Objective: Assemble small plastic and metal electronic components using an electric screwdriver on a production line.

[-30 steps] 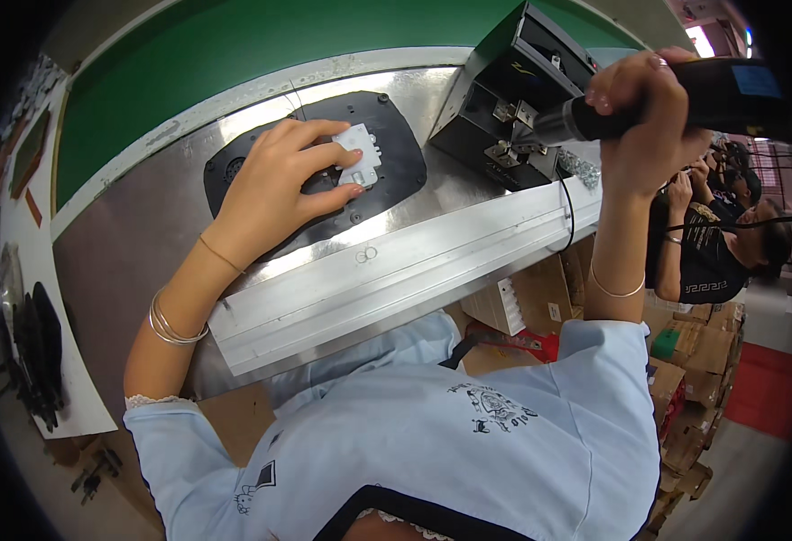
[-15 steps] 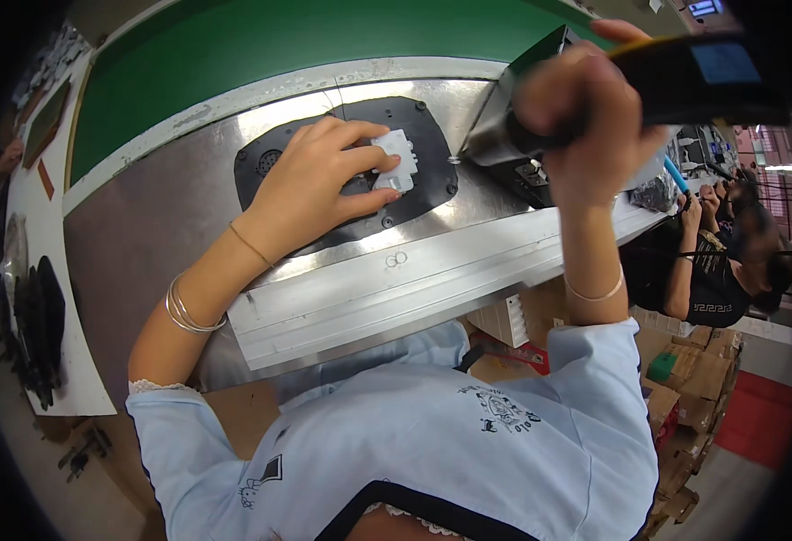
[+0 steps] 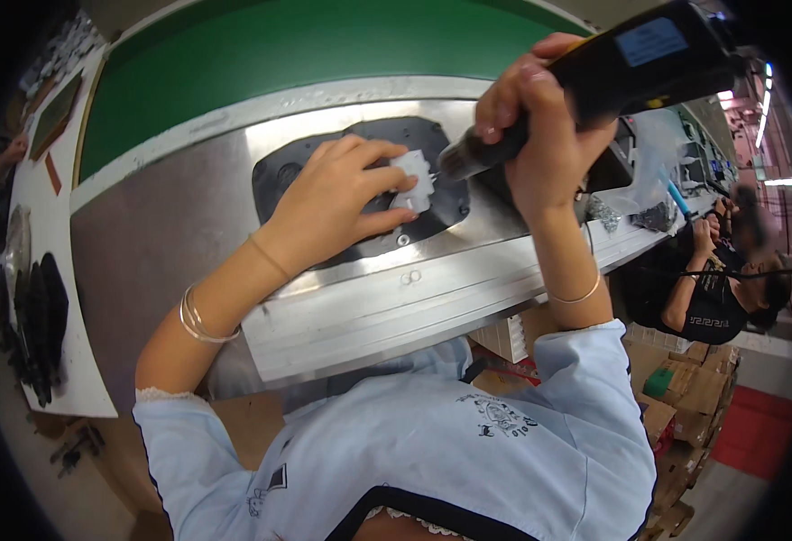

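Note:
My left hand point(image 3: 342, 189) presses a small white plastic part point(image 3: 418, 183) against a black moulded panel point(image 3: 448, 200), with thumb and fingers closed around the part's left side. The panel lies flat on the metal worktop. My right hand point(image 3: 545, 135) is wrapped round a dark power screwdriver point(image 3: 626, 77) with a pale label on its body. The tool is tilted, and its nose points left toward the white part, close to its right edge. I cannot make out whether the bit touches it.
A green surface point(image 3: 288, 54) runs behind the worktop. To the right lie a clear plastic bag point(image 3: 649, 149) and a blue-handled tool point(image 3: 676, 192), and a co-worker point(image 3: 716, 288) sits beyond. Black pieces point(image 3: 49, 316) rest on a white table at left. Cardboard boxes point(image 3: 698, 370) stand lower right.
My right hand has swung the screwdriver leftward, bringing its nose beside the white part. My left hand keeps its hold on the part. The view has shifted slightly.

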{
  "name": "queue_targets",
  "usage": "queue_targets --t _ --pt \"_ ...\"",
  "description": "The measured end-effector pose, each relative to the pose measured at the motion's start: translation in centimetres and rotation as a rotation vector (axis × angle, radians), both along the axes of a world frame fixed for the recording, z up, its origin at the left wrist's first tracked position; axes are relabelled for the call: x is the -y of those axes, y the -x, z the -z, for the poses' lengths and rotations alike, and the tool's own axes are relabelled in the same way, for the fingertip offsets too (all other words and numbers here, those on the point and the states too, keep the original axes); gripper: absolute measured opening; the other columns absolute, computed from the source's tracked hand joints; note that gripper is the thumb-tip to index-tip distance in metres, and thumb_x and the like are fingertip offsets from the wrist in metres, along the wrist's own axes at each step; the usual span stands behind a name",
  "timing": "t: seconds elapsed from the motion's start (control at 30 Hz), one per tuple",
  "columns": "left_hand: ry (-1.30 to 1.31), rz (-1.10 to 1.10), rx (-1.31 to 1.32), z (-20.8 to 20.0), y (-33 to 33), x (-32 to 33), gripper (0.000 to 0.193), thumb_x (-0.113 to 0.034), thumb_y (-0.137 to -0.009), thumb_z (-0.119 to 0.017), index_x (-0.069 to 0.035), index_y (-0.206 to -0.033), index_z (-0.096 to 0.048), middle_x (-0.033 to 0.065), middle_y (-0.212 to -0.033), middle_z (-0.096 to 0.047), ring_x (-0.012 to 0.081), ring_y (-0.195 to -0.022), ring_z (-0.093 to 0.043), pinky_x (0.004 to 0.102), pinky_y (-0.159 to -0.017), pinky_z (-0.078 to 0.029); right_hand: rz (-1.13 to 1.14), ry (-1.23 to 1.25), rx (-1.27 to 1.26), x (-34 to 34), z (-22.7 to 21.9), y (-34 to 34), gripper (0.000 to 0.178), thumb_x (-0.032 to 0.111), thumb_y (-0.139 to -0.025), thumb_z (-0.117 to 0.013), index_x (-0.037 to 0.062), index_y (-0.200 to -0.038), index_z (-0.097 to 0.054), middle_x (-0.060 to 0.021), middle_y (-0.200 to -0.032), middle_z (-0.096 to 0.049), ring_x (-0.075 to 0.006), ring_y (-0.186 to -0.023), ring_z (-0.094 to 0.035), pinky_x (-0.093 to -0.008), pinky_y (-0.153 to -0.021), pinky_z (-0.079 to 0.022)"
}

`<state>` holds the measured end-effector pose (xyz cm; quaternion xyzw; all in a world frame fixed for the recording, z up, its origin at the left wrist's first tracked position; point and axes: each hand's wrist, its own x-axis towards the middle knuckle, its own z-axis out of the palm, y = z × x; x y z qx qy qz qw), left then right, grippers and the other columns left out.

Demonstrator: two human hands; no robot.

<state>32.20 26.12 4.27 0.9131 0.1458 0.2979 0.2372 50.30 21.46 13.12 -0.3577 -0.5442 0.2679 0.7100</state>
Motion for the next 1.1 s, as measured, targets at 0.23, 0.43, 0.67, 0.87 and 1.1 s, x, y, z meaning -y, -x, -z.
queue_targets --t 0.23,0.43,0.67,0.87,1.1 --pt "0.073 -0.008 -0.079 -0.7 -0.2 0.1 0.03 -0.022 -0.07 -0.076 -0.008 -0.095 -0.068 0.0084 -0.118 -0.058 0.0275 -0.101 -0.054 0.0387 -0.089 -0.042 0.104 0.115 -0.036 -0.4 2.0 0.9 0.018 -0.002 -0.086 -0.058 0.0007 -0.101 -0.051 -0.0017 -0.066 -0.056 -0.0079 -0.048 -0.053 -0.0232 -0.044 -0.043" --pt "0.032 -0.035 -0.09 -1.3 0.0 0.6 0.031 -0.022 -0.068 -0.078 -0.009 -0.094 -0.069 0.0083 -0.118 -0.059 0.0272 -0.1 -0.054 0.0384 -0.09 -0.042 0.076 0.117 0.082 -0.4 1.8 1.1 0.015 0.001 -0.086 -0.06 -0.0001 -0.098 -0.051 0.0006 -0.067 -0.056 -0.004 -0.052 -0.052 -0.0212 -0.046 -0.041" --pt "0.052 -0.031 -0.073 -0.8 -0.3 0.6 0.03 -0.023 -0.068 -0.078 -0.008 -0.093 -0.069 0.0087 -0.117 -0.059 0.0272 -0.1 -0.055 0.0386 -0.09 -0.042 0.044 0.024 0.059 2.2 -0.6 0.3 0.022 -0.002 -0.087 -0.055 -0.0036 -0.106 -0.044 -0.0028 -0.064 -0.054 -0.0087 -0.047 -0.051 -0.0233 -0.044 -0.042" --pt "0.031 -0.042 -0.043 -0.8 -0.5 0.4 0.029 -0.022 -0.068 -0.079 -0.008 -0.091 -0.07 0.0092 -0.115 -0.061 0.0275 -0.098 -0.056 0.0382 -0.088 -0.044 0.276 -0.034 0.103 5.5 -5.1 -3.7 0.02 0.0 -0.086 -0.051 -0.0015 -0.104 -0.042 -0.0073 -0.055 -0.048 -0.0145 -0.042 -0.048 -0.0273 -0.04 -0.042" --pt "0.022 -0.041 -0.041 -0.9 -0.5 0.4 0.03 -0.021 -0.068 -0.079 -0.008 -0.092 -0.07 0.0083 -0.115 -0.061 0.0261 -0.096 -0.056 0.0379 -0.088 -0.043 0.386 -0.054 0.116 4.9 -5.4 -7.1 0.016 0.003 -0.086 -0.054 -0.001 -0.098 -0.045 -0.0071 -0.055 -0.046 -0.0144 -0.042 -0.046 -0.0277 -0.041 -0.041"
